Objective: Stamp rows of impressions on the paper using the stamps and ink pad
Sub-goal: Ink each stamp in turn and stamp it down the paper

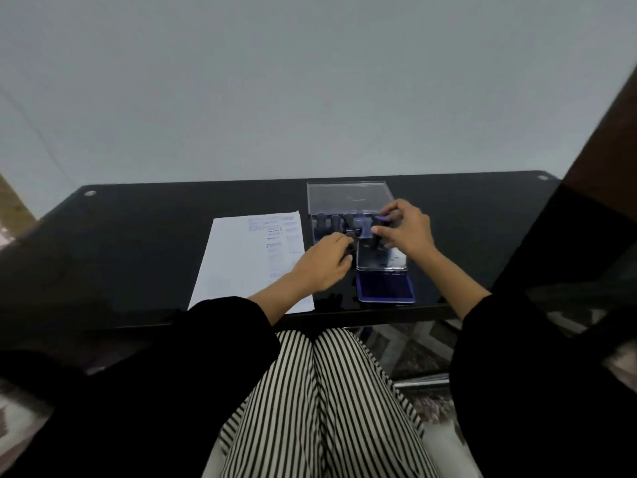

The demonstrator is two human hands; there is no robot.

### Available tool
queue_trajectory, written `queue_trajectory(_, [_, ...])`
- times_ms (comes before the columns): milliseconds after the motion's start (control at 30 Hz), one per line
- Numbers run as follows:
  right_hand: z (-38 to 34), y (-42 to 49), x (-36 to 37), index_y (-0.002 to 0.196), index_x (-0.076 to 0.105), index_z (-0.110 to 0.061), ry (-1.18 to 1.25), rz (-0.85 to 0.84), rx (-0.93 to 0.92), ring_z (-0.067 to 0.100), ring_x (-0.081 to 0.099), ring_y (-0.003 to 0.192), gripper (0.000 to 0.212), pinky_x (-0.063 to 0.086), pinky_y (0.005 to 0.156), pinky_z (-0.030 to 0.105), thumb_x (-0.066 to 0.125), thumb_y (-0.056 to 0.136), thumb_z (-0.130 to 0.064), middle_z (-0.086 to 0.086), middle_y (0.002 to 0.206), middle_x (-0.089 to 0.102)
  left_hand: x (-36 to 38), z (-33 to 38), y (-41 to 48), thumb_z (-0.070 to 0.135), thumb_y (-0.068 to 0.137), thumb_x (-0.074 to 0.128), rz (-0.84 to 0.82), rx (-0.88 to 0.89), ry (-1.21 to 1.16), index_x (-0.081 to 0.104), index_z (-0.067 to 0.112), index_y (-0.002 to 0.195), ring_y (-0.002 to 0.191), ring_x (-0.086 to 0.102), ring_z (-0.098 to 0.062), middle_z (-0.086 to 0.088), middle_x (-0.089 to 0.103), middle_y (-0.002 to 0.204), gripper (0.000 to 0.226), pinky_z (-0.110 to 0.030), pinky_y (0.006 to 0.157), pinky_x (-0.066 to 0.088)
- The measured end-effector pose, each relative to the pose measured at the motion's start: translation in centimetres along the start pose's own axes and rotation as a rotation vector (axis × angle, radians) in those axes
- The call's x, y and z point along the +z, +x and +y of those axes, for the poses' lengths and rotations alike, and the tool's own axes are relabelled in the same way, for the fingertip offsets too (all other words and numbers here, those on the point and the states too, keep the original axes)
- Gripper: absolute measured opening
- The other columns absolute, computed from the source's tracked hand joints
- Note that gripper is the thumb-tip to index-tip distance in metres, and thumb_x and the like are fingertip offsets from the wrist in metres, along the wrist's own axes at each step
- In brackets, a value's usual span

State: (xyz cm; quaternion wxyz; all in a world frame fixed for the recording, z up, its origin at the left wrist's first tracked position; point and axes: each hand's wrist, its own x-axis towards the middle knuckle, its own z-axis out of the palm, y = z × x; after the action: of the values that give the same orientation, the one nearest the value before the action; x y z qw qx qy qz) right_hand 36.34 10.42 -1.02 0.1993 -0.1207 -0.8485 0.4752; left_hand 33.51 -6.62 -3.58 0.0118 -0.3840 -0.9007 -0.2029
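On the black bench (138,236) the paper (241,263) lies at 9 o'clock from the ink pad (385,288). The pad sits open near the front edge, with its clear lid (382,260) folded back toward 12 o'clock. Just past the lid stands a clear box (348,198) with a row of dark stamps (336,222) along its near side. Purple impressions (275,232) mark the paper's far right part, toward 1 o'clock on the sheet. The near and left parts of the sheet are bare, so by my reading the rows are only partly done.

The right hand (408,232) is over the box's right end. Its thumb and forefinger pinch what looks like a stamp (383,219) with a purple face, though blur hides its shape. The left hand (322,265) reaches across the paper's right edge with fingers curled, tips at the stamps by the box's near side. Whether it grips one or only steadies the box, I cannot tell.

The step in hand seems to be a change of stamp: one going into the box or coming out.

If a stamp is coming out, the next move calls for:
- carrying it toward 6 o'clock and pressing its face flat on the blue pad
- crossing to 9 o'clock and setting it down square on the paper, in line with the marks already there

The lid lies between box and pad, so the stamp must be lifted over it.
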Motion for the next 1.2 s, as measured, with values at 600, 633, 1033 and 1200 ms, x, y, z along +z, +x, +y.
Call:
queue_trajectory(600, [3.8, -5.4, 0.9, 0.104, 0.060, -0.011, -0.299, -0.057, -0.083, 0.021, 0.062, 0.094, 0.034, 0.053, 0.081, 0.039, 0.076, 0.074, -0.010, 0.008, 0.103, 0.065, 6.7, 1.1, -2.6, 0.040, 0.095, 0.046, 0.024, -0.151, -0.130, 0.029, 0.002, 0.143, 0.135, 0.034, -0.023, -0.014, 0.037, 0.145, 0.064, -0.029, 0.112, 0.025])
queue_trajectory(633, [4.0, -5.4, 0.9, 0.104, 0.060, -0.011, -0.303, -0.050, -0.085, 0.020, 0.061, 0.095, 0.034, 0.053, 0.082, 0.040, 0.076, 0.074, -0.010, 0.008, 0.104, 0.064, 6.8, 1.0, -2.6, 0.042, 0.094, 0.047, 0.019, -0.149, -0.116, 0.029, 0.002, 0.143, 0.136, 0.032, -0.023, -0.014, 0.035, 0.146, 0.066, -0.029, 0.113, 0.024])
queue_trajectory(1033, [5.6, -6.0, 3.0, 0.109, 0.045, -0.010, -0.483, -0.186, -0.226, 0.027, 0.051, 0.095, 0.020, 0.046, 0.080, 0.037, 0.050, 0.090, -0.005, 0.012, 0.111, 0.045, 9.1, 0.1, -1.8, 0.054, 0.092, 0.039, -0.027, -0.142, 0.069, 0.017, 0.007, 0.148, 0.147, 0.008, -0.021, -0.009, 0.015, 0.157, 0.076, -0.039, 0.119, 0.004])
queue_trajectory(1200, [6.2, -6.4, 3.7, 0.104, 0.045, -0.009, -0.458, -0.115, -0.272, 0.026, 0.051, 0.093, 0.019, 0.044, 0.076, 0.034, 0.047, 0.088, 0.001, 0.011, 0.109, 0.049, 9.4, -0.2, -1.6, 0.054, 0.093, 0.038, -0.030, -0.147, 0.064, 0.018, 0.007, 0.148, 0.147, 0.008, -0.020, -0.008, 0.015, 0.157, 0.075, -0.039, 0.119, 0.004])
